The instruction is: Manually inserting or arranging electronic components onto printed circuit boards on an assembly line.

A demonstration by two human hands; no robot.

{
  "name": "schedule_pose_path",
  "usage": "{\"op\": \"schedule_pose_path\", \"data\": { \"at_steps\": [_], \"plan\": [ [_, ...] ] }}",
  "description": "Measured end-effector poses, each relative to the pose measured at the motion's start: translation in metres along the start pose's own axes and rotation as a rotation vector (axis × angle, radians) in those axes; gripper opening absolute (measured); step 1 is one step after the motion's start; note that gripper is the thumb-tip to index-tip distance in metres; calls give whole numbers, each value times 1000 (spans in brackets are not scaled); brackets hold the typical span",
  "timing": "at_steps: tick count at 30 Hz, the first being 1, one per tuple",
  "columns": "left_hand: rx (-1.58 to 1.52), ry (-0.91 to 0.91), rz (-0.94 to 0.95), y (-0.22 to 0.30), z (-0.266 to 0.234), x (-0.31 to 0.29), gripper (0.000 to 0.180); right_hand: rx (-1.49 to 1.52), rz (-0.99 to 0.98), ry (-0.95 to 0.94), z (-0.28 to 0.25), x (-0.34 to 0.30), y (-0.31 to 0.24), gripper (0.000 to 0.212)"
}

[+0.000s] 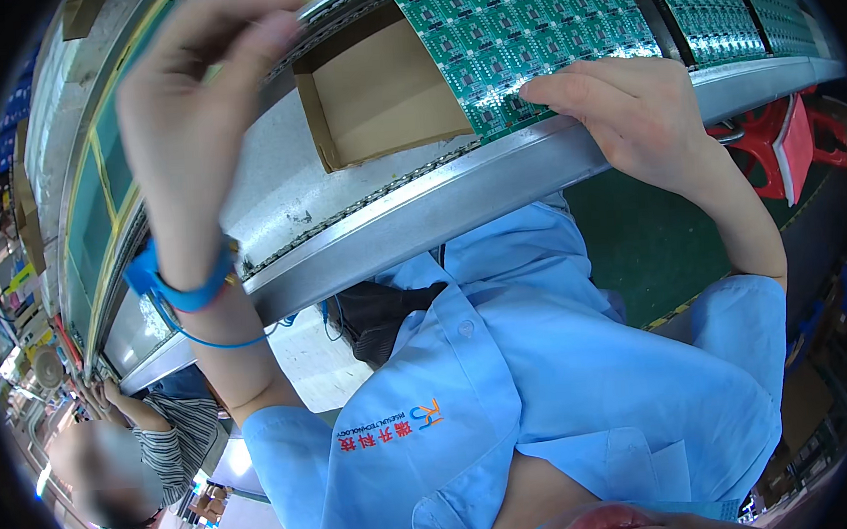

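Note:
My left hand (pixel 186 104) is raised at the upper left, a little blurred. Its fingers are bent, with a gap to the thumb, and nothing shows between them. A blue strap (pixel 187 284) with a thin cord circles that wrist. At the upper right, my right hand (pixel 628 116) reaches over the near edge of a green circuit board panel (pixel 526 35) covered with rows of small parts. Its fingers are closed, and their tips meet the panel near its front edge. Whatever they pinch is too small or hidden to name.
A shallow cardboard box (pixel 384 92) lies left of the panel on the conveyor line. More green panels (pixel 703 5) follow to the right. A metal rail (pixel 420 211) runs along the near side. A red stool (pixel 775 151) stands beyond. Another person (pixel 177 435) works at far left.

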State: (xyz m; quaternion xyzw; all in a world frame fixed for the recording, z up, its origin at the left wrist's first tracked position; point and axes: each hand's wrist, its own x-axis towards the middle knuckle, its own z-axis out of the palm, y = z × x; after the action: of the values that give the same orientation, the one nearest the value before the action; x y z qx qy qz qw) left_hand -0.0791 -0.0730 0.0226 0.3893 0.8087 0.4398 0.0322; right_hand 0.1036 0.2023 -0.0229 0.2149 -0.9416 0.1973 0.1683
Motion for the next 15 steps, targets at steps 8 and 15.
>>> {"op": "schedule_pose_path", "data": {
  "at_steps": [8, 15],
  "plan": [
    [23, -258, 34, 51, 80, -30, 29, -44, -26, -68, -17, 3, 5, 30],
    [103, -280, 134, 54, 100, -33, 35, 192, 39, 109, -19, -4, 9, 33]
  ]
}}
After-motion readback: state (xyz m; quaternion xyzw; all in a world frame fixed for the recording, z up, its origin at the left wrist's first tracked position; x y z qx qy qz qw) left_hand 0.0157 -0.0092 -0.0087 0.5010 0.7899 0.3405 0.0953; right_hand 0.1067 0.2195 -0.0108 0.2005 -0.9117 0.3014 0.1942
